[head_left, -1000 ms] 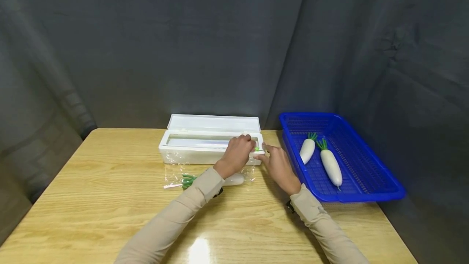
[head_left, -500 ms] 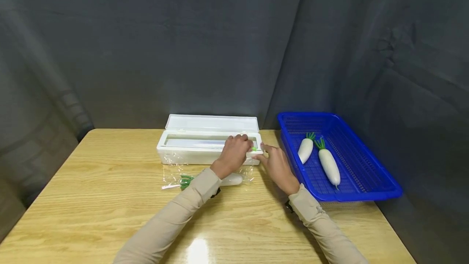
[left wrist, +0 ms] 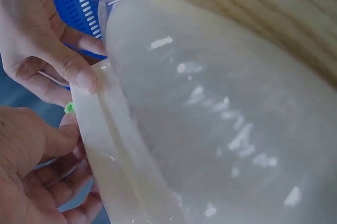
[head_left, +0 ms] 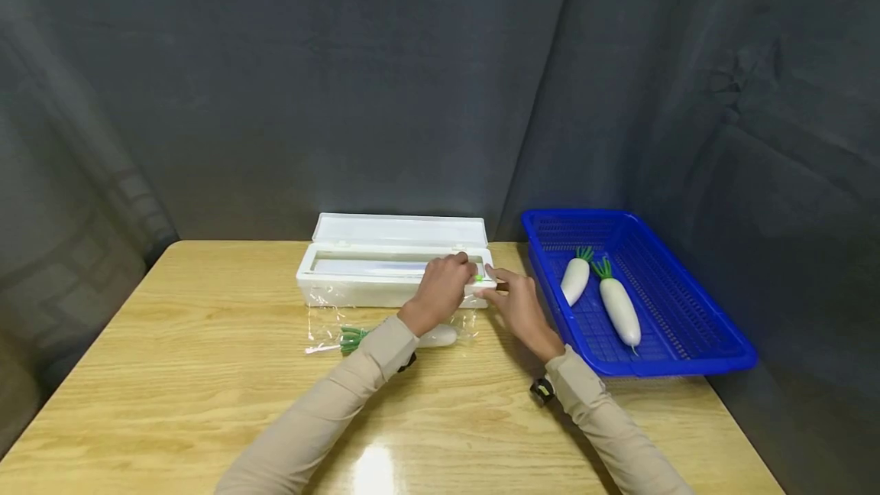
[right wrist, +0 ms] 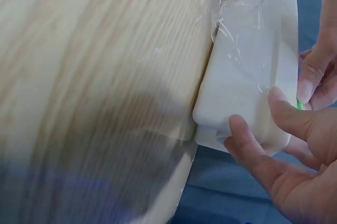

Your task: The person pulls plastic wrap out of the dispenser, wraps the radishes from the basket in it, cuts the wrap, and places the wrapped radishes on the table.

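Note:
A white cling film dispenser (head_left: 357, 295) stands near the table's back edge, its lid (head_left: 399, 231) raised. At its right end, my left hand (head_left: 441, 290) pinches a small green slider (head_left: 479, 278); curled fingers hide part of it. My right hand (head_left: 522, 310) grips the dispenser's right corner with thumb and fingers, seen also in the right wrist view. Clear film (head_left: 323, 321) drapes from the dispenser's front over a white radish (head_left: 440, 336) with green stalks, lying on the table. My left forearm hides the radish's middle in the head view.
A blue plastic basket (head_left: 687, 367) stands at the right, with two white radishes (head_left: 620, 313) in it. The wooden table (head_left: 172, 373) stretches left and front of the dispenser. Dark curtains (head_left: 344, 82) hang behind and at both sides.
My right wrist has turned slightly, showing more of its dark strap, and its fingers have shifted a little on the corner. The left hand, slider and radish look unchanged.

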Demonstrator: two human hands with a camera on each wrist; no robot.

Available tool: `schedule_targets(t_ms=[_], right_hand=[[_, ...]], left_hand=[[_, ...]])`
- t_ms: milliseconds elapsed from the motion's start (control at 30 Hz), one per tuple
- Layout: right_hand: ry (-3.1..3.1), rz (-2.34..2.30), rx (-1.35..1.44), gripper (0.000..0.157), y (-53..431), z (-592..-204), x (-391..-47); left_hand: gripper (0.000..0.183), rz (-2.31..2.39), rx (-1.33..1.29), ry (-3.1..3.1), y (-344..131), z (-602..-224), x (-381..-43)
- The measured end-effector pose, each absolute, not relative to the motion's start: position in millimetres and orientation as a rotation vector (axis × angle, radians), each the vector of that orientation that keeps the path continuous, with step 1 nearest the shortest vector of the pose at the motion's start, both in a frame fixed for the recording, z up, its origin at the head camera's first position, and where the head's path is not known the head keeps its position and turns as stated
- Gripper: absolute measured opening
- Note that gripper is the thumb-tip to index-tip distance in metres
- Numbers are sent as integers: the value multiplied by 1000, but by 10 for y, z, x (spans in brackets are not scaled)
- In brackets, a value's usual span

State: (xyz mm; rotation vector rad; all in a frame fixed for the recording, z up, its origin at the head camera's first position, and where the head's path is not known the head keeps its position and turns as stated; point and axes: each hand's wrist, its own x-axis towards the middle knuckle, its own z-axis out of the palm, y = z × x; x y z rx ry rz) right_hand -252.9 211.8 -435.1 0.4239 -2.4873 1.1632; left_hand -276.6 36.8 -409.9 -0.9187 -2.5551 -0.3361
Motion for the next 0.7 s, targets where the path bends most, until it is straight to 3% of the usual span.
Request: schedule_targets(t_ms=[700], right_hand=[[-2466,1183,406,46,2110,-4387,-2518]], left_hand=[[12,-354,-877,-2589,281,-4077,-2792]])
